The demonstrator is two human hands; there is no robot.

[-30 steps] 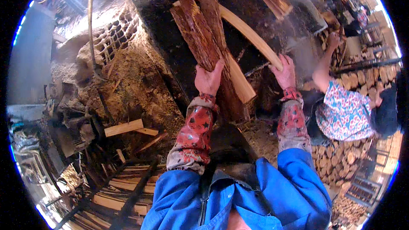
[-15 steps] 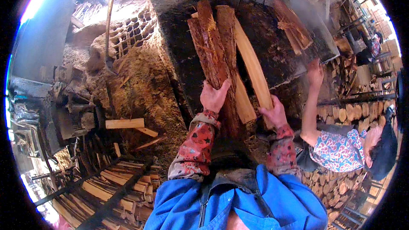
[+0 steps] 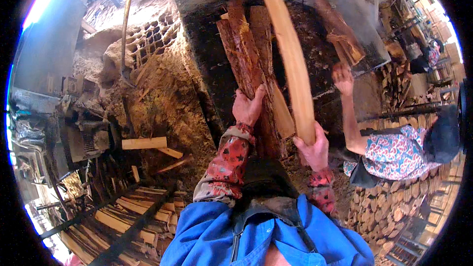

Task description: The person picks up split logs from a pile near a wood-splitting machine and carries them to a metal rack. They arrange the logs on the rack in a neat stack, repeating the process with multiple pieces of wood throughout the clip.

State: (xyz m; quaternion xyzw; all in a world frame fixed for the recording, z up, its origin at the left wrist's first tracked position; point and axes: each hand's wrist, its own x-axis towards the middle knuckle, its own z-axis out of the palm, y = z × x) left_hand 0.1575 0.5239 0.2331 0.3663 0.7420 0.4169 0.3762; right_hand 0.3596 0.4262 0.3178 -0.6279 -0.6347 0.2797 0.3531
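Note:
Several split logs with reddish bark (image 3: 241, 49) lie side by side on a dark, sooty slab (image 3: 212, 59) in front of me. Around the side of the leftmost ones rests my left hand (image 3: 248, 107), thumb on the bark and fingers wrapped over the edge. My right hand (image 3: 312, 147) grips the near end of a long pale split log (image 3: 294, 54), whose far end is raised over the slab. A shorter pale piece of wood (image 3: 281, 113) lies between the bark logs and the held log, partly hidden.
At the right, a person in a patterned shirt (image 3: 394, 155) reaches a hand (image 3: 343, 78) to more bark-covered wood (image 3: 340, 29). Split firewood (image 3: 133, 212) is stacked at lower left. A long-handled tool (image 3: 126, 29) leans on an earthen mound (image 3: 162, 103). Stacked logs (image 3: 384, 212) stand lower right.
My right hand has lifted the pale log, its far end now higher and farther forward. My left hand stays on the bark logs. The other person's hand has moved left onto the wood there.

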